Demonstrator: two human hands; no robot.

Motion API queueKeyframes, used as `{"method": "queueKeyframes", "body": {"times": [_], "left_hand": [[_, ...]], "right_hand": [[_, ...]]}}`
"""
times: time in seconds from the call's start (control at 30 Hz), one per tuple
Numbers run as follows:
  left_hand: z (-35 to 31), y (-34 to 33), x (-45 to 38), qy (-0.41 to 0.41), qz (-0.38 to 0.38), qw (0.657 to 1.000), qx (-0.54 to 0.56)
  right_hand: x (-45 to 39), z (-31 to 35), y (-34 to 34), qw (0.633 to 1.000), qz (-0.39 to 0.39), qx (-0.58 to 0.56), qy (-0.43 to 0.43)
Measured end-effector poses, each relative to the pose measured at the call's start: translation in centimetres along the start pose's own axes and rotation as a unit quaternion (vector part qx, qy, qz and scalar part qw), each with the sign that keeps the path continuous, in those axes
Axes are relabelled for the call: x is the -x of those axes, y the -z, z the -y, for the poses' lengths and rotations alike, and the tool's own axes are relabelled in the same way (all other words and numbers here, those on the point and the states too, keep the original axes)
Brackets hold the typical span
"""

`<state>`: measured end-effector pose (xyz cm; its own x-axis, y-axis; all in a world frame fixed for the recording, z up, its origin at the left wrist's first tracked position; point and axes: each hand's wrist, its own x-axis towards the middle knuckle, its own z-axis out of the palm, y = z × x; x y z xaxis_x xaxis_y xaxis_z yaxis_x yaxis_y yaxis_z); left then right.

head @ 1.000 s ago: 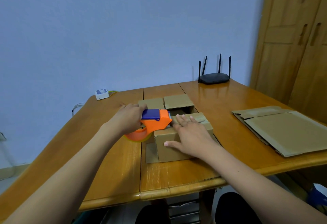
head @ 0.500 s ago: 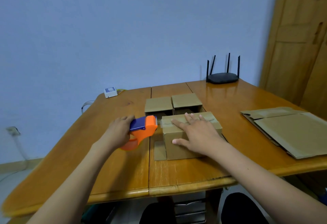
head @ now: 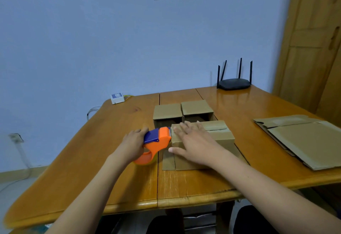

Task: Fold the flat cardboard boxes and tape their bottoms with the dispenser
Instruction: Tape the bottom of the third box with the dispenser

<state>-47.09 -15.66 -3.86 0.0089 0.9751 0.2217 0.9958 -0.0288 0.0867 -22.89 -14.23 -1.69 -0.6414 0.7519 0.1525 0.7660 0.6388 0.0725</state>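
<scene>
A folded cardboard box (head: 220,137) stands bottom-up on the wooden table (head: 129,178), its flaps closed. My right hand (head: 193,143) lies flat on top of it, fingers spread, thumb down the near side. My left hand (head: 133,144) grips the handle of an orange and blue tape dispenser (head: 156,143), whose head touches the box's upper left edge. Two more folded boxes (head: 167,112) (head: 196,107) stand side by side right behind it.
A stack of flat cardboard boxes (head: 304,141) lies on the right of the table. A black router (head: 234,83) sits at the far edge, a small white device (head: 117,98) at the far left corner. A wooden wardrobe (head: 313,39) stands to the right.
The dispenser came off the box top to the left, dropped a little, and now its head is back against the box's left edge. My right hand stayed pressed on the box.
</scene>
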Motion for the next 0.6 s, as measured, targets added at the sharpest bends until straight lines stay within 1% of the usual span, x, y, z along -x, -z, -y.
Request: {"method": "queueKeyframes", "body": {"times": [0.1, 0.37, 0.6], "left_hand": [[0.3, -0.4, 0.0, 0.007, 0.001, 1.0, 0.007], [0.5, -0.3, 0.3, 0.006, 0.001, 1.0, 0.029], [2.5, 1.1, 0.9, -0.008, -0.024, 0.996, 0.089]], "right_hand": [[-0.5, 0.3, -0.4, 1.0, -0.016, -0.013, 0.018], [-0.5, 0.3, -0.9, 1.0, -0.027, 0.003, 0.013], [-0.4, 0.2, -1.1, 0.999, -0.03, 0.011, 0.016]]}}
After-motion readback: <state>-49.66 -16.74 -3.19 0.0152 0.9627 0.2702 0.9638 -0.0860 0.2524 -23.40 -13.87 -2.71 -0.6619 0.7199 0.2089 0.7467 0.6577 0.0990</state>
